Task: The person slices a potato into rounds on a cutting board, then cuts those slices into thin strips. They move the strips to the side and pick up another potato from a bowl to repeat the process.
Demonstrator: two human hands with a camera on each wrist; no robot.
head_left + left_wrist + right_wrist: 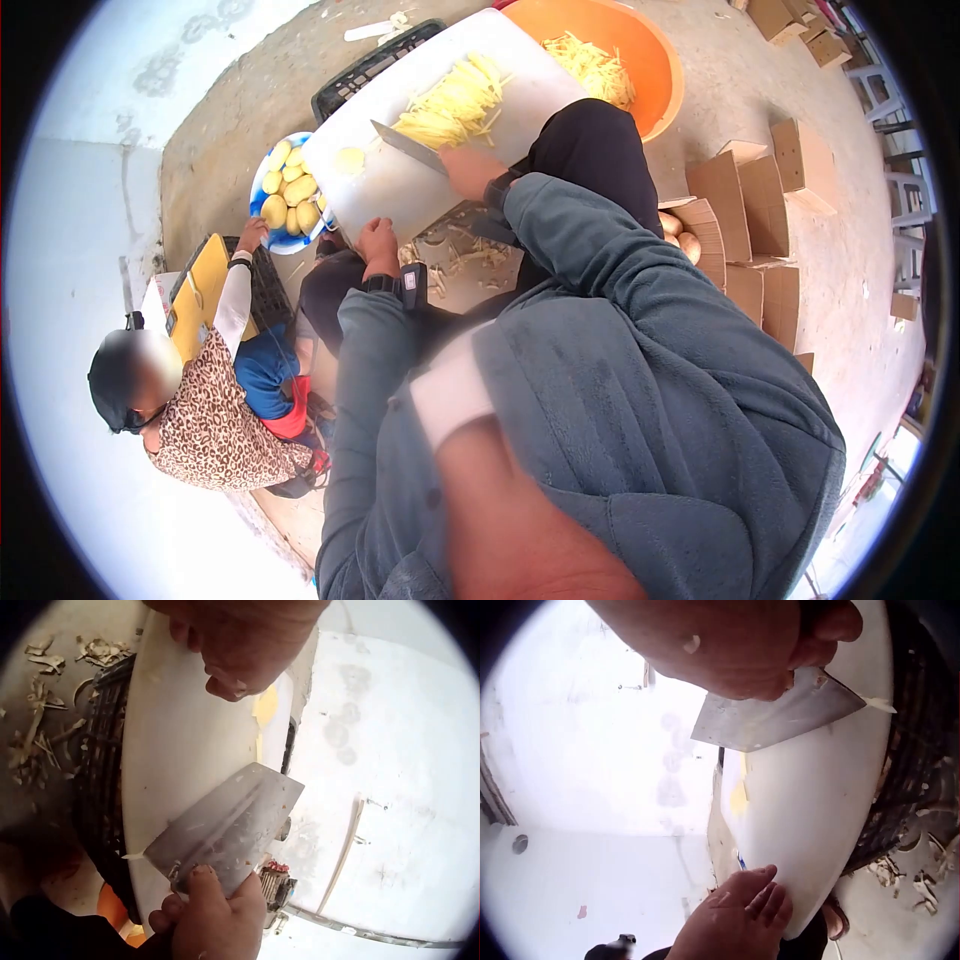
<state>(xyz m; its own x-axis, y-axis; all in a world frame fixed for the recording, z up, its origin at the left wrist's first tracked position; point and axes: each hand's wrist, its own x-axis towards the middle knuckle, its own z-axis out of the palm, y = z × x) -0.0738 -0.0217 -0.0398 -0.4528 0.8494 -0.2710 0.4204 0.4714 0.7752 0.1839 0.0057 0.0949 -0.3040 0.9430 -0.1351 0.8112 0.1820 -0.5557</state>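
Observation:
My right hand (475, 172) grips a broad-bladed knife (408, 147) over the white cutting board (400, 195), beside a pile of cut yellow strips (455, 105). In the left wrist view, the thumb of the right hand (221, 919) lies against the blade (232, 821). My left hand (377, 247) is at the board's near edge, its fingers loosely bent with nothing seen in them; the right wrist view shows this hand (739, 915) beside the board (810, 802). A yellow slice (350, 161) lies apart on the board, left of the knife.
An orange tub (655, 75) holding more strips stands beyond the board. Left of it, a blue-and-white basin (286, 243) holds peeled potatoes (299, 190), with a seated person's hand (253, 235) at its rim. Peelings (470, 262) lie below; cardboard boxes (765, 200) stand right.

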